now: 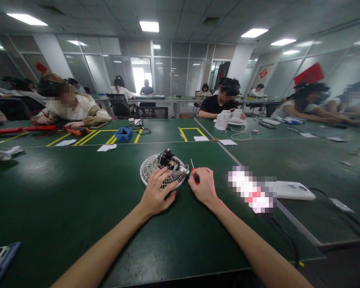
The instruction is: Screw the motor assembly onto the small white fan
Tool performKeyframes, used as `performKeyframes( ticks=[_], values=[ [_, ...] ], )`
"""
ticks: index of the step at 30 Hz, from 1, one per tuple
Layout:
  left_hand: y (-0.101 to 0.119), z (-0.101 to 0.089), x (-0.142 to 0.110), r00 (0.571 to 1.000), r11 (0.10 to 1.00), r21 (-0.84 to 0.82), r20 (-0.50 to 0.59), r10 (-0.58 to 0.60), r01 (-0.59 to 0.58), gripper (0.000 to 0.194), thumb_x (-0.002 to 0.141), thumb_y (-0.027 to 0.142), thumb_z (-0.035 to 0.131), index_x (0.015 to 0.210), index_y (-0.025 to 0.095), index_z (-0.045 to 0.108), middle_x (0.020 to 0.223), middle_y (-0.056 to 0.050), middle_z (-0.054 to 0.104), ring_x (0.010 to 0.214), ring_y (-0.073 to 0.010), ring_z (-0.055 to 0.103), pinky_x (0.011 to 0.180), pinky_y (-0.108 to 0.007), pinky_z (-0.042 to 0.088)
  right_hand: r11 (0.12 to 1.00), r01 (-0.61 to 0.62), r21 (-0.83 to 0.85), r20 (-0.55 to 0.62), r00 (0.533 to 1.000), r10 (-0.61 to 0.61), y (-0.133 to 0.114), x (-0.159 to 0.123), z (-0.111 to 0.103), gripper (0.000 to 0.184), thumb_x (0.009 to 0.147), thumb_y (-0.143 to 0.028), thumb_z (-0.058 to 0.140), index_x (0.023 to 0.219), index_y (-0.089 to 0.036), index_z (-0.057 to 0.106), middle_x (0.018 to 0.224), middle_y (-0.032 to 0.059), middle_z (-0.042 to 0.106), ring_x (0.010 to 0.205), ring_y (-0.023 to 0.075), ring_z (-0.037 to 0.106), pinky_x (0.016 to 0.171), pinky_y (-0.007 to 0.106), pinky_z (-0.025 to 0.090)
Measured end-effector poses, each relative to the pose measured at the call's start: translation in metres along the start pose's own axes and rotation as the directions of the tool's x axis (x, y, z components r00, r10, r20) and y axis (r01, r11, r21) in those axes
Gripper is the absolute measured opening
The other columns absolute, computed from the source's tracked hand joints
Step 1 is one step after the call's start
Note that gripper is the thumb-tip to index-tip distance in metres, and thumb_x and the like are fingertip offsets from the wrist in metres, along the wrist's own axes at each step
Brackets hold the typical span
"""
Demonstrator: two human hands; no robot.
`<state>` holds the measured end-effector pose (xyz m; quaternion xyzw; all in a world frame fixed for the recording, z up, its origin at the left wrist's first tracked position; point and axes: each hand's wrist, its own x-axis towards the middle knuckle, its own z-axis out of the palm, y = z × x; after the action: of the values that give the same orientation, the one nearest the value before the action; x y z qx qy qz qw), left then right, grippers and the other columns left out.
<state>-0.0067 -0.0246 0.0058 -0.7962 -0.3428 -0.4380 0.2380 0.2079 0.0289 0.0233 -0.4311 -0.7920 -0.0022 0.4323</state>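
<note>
A round white fan grille (150, 170) lies flat on the green table, with a black motor and wires (169, 159) on top of it. My left hand (156, 195) rests on the grille's near edge, fingers spread across the ribs. Just to the right of the grille, my right hand (203, 185) is closed around a small red-handled screwdriver (193, 170), whose thin shaft points up and away from me.
A white flat device (292, 190) with a dark cable lies at my right. A phone (0, 260) sits at the near left edge. A blue tray (123, 133) and paper slips lie farther back. Other people work at the far tables, one with a white fan (228, 119).
</note>
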Motion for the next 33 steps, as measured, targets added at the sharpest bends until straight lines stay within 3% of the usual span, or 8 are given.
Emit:
performKeyframes(
  ticks=[5,11,26,33],
  values=[
    [0.000,0.001,-0.001,0.999,0.999,0.022,0.025,0.024,-0.025,0.038,0.085,0.019,0.072,0.123,0.020,0.065,0.135,-0.016,0.058,0.138,-0.0339,0.048,0.111,-0.056,0.047,0.996,0.094,0.000,0.014,0.995,-0.094,-0.016,-0.005,-0.003,0.011,0.087,-0.020,0.051,0.077,-0.023,0.055,0.078,0.0037,0.065,0.081,0.0234,0.060,0.105,0.048,0.033],
    [-0.004,0.003,-0.003,1.000,0.999,0.022,-0.007,0.024,-0.024,0.041,0.088,0.016,0.069,0.127,0.028,0.065,0.133,-0.011,0.062,0.137,-0.0295,0.051,0.112,-0.053,0.046,0.983,0.179,0.032,0.108,0.978,-0.181,-0.032,-0.015,0.004,0.009,0.085,-0.020,0.053,0.081,-0.023,0.060,0.083,0.0048,0.069,0.085,0.0240,0.060,0.107,0.046,0.032],
    [-0.006,0.001,-0.002,0.996,0.994,0.066,-0.013,0.093,-0.092,0.026,0.095,0.014,0.060,0.117,0.025,0.069,0.113,-0.007,0.073,0.121,-0.0241,0.063,0.108,-0.048,0.049,0.983,0.058,0.175,0.119,0.990,-0.080,-0.045,-0.022,0.009,0.011,0.091,-0.020,0.051,0.086,-0.023,0.060,0.087,0.0046,0.071,0.084,0.0228,0.062,0.094,0.040,0.040],
    [-0.002,0.004,0.001,0.999,0.999,0.026,0.001,0.042,-0.042,0.020,0.096,0.016,0.057,0.111,0.022,0.068,0.108,-0.006,0.074,0.116,-0.0238,0.065,0.105,-0.047,0.051,0.983,0.031,0.178,0.130,0.990,-0.055,-0.044,-0.020,0.005,0.011,0.090,-0.022,0.052,0.086,-0.023,0.062,0.087,0.0041,0.072,0.087,0.0227,0.063,0.096,0.040,0.038]
  ],
)
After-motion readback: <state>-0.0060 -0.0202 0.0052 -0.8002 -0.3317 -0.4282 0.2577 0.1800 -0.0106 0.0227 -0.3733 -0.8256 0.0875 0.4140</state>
